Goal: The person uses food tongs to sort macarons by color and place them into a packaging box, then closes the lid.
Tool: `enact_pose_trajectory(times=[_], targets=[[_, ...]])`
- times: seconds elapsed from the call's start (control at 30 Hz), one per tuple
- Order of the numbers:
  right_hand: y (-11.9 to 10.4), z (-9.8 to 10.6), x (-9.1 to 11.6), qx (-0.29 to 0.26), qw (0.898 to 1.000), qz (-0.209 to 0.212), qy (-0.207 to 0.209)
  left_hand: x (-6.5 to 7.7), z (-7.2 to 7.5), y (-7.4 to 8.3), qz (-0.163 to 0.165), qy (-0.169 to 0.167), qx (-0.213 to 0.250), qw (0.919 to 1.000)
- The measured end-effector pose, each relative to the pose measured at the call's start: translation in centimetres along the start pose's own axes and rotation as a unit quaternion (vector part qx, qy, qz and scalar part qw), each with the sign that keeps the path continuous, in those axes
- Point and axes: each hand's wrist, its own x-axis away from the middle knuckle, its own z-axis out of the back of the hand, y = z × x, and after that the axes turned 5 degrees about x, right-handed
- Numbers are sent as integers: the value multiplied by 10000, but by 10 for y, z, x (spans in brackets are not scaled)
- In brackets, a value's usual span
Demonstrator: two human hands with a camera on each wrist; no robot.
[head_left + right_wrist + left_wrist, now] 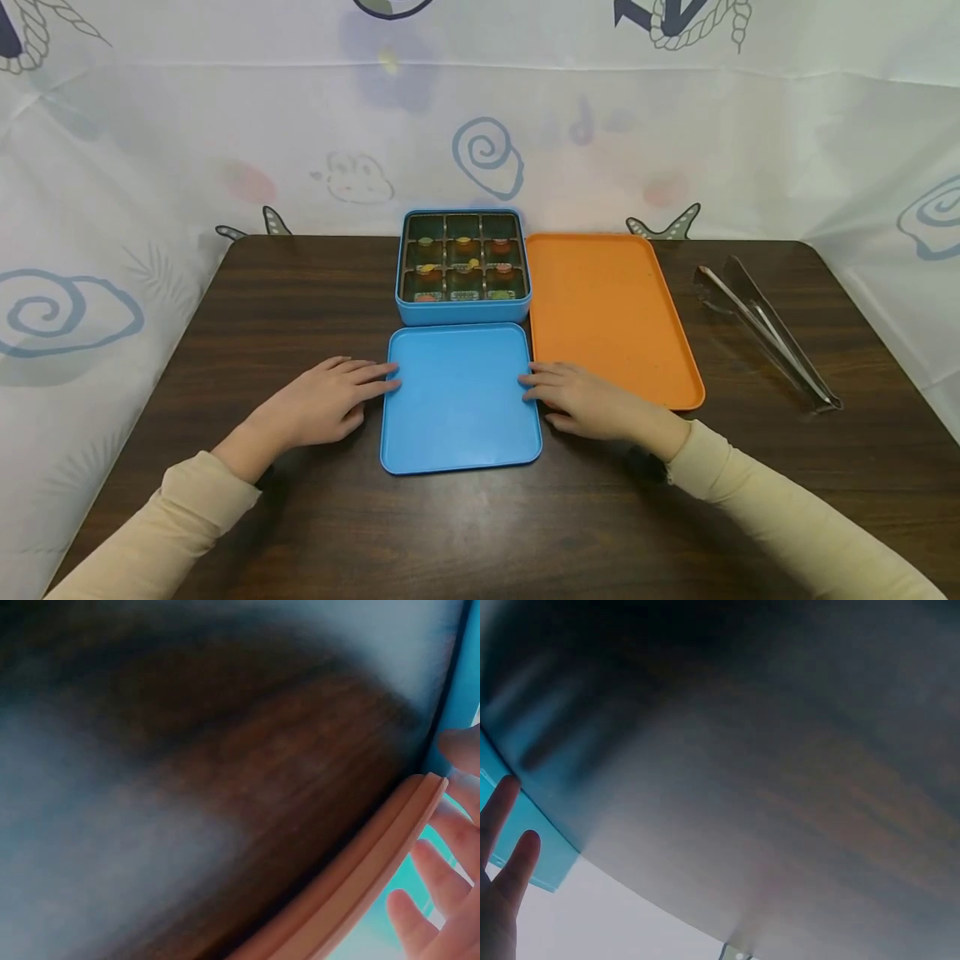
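A light-blue rectangular lid (461,400) with a low rim lies flat on the table between the two hands. At its left edge my left hand (326,402) rests, fingers straight and their tips just over the rim. My right hand (581,402) touches the opposite edge with its fingers fairly straight, lying partly over the orange tray (611,317). Just behind the lid stands a blue box (465,312) with a divided insert, and small colourful pieces sit in several compartments. In the left wrist view, fingertips (508,784) reach the lid's blue side (544,851).
Metal tongs (772,333) lie on the right side of the dark wooden table (300,292), their jaws spread apart toward the back. The orange tray stands directly beside the box and lid. A white patterned cloth (585,108) hangs behind the table.
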Motion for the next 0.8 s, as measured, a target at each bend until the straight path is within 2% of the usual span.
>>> enact_pose_trajectory(times=[0.2, 0.4, 0.5, 0.63, 0.8], targets=[[1, -1, -3, -322, 9994, -11, 148, 4, -3, -2, 8, 220, 39, 9998], [1, -1, -5, -465, 9988, 2, 151, 5, -4, -3, -313, 432, -180, 9984], [1, 0, -4, -589, 9981, -38, 161, 6, -3, -4, -555, 740, -267, 9954], [3, 7, -1, -747, 9967, -112, 305, 4, 2, -5, -850, 1351, -235, 9869], [6, 21, 1, -739, 9924, 146, 969, 0, 13, -3, -860, 1898, 178, 9779]])
